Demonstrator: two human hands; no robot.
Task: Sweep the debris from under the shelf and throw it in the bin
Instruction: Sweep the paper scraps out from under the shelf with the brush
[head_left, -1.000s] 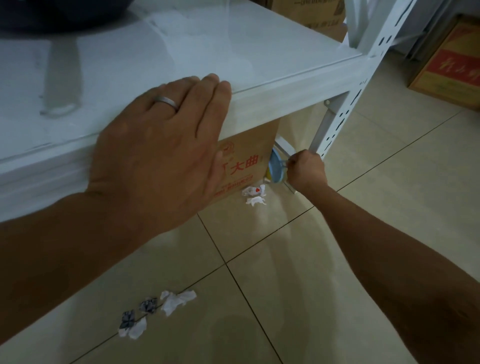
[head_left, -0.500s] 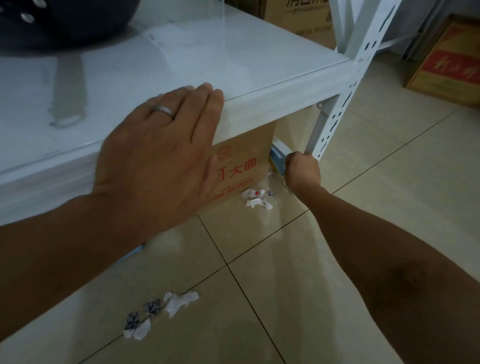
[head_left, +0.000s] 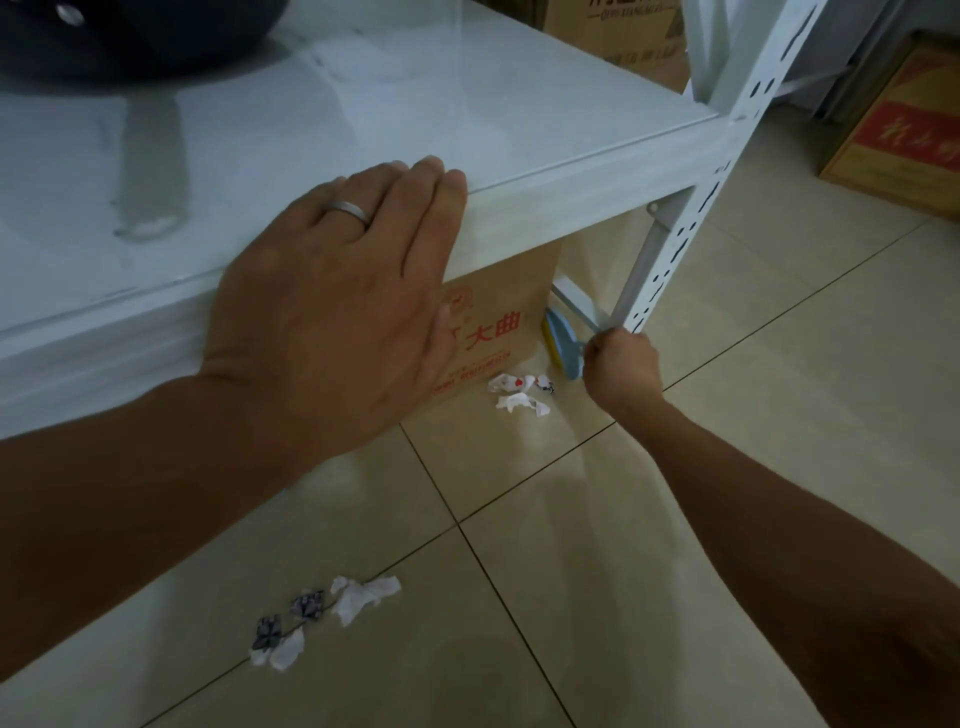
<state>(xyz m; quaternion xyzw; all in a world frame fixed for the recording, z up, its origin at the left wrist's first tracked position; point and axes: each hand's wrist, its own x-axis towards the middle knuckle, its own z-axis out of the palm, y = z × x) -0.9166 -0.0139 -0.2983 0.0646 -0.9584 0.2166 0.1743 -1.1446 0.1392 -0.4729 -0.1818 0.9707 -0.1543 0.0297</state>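
My left hand (head_left: 343, 301) lies flat over the front edge of the white metal shelf (head_left: 571, 171), fingers together, holding nothing. My right hand (head_left: 621, 369) is a fist low by the shelf's right post (head_left: 691, 228), shut on the thin handle of a small blue and yellow brush (head_left: 558, 340). The brush head stands in the gap between the cardboard box (head_left: 493, 322) under the shelf and the post. Crumpled white paper scraps (head_left: 519, 392) lie on the tile just left of my right hand. A second cluster of scraps (head_left: 322, 616) lies on the floor nearer me.
A dark round pan (head_left: 130, 36) sits on the shelf at the back left. Cardboard boxes stand behind the shelf (head_left: 623, 31) and on the floor at the far right (head_left: 904, 130). Beige floor tiles (head_left: 727, 493) stretch to the right and front. No bin is in view.
The blue brush head, tucked out of sight half a second ago, shows again beside the box. My right hand has shifted slightly outward. One more small scrap lies by the box. My left hand stays put.
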